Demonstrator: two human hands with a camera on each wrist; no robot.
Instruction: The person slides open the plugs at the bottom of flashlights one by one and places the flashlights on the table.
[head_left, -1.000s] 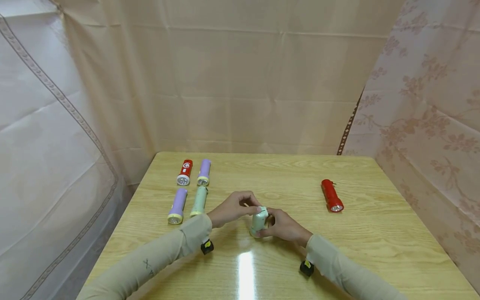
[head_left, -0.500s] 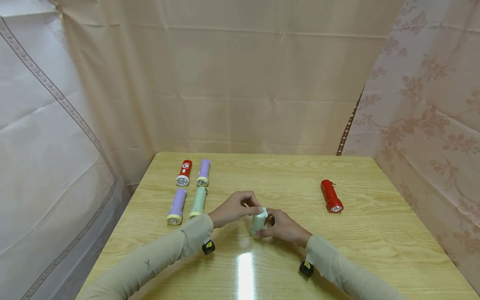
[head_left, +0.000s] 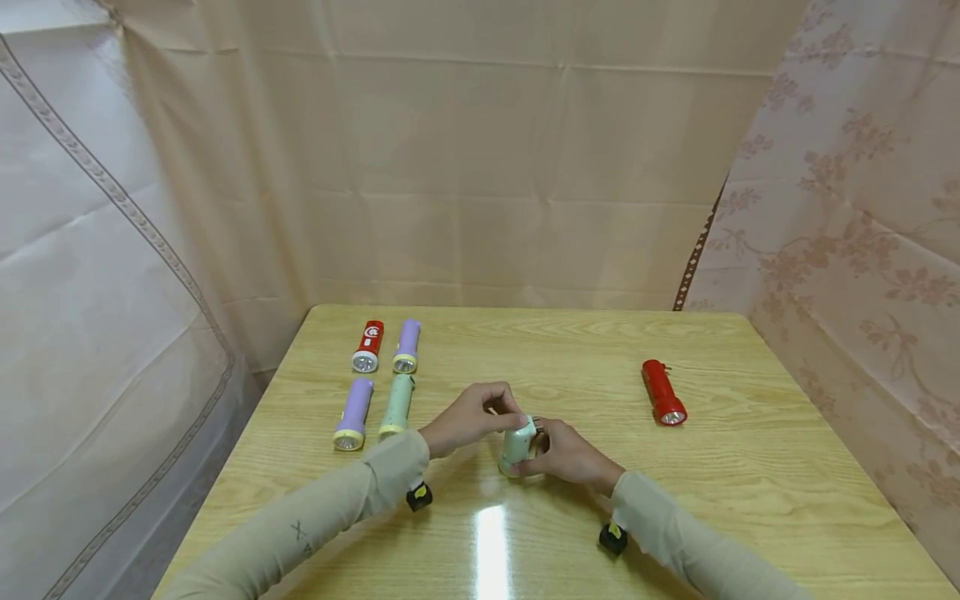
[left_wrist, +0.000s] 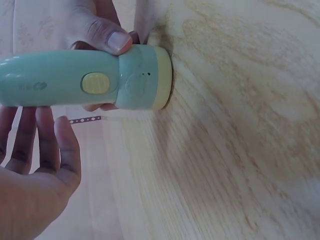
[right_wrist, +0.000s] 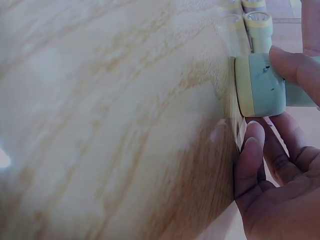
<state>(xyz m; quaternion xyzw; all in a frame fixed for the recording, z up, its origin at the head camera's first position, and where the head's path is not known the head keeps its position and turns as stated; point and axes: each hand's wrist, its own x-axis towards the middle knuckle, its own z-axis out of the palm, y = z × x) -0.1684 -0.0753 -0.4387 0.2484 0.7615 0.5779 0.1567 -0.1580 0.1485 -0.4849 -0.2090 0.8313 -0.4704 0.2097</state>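
A mint-green flashlight stands upright at the middle of the table, its cream-rimmed lens end down on the wood. My left hand holds its upper end, thumb and fingertips at the top. From the other side my right hand grips it lower down, with the thumb pressed against the wide head. A cream slide switch shows on the flashlight's body in the left wrist view. The lens is hidden against the table.
Left on the table lie a red flashlight with white rim, two purple ones, the far purple flashlight and the near purple flashlight, and another green flashlight. A red flashlight lies at the right. Curtains surround the table.
Both hands keep their hold on the upright green flashlight with almost no movement. The left wrist has shifted very slightly to the right.
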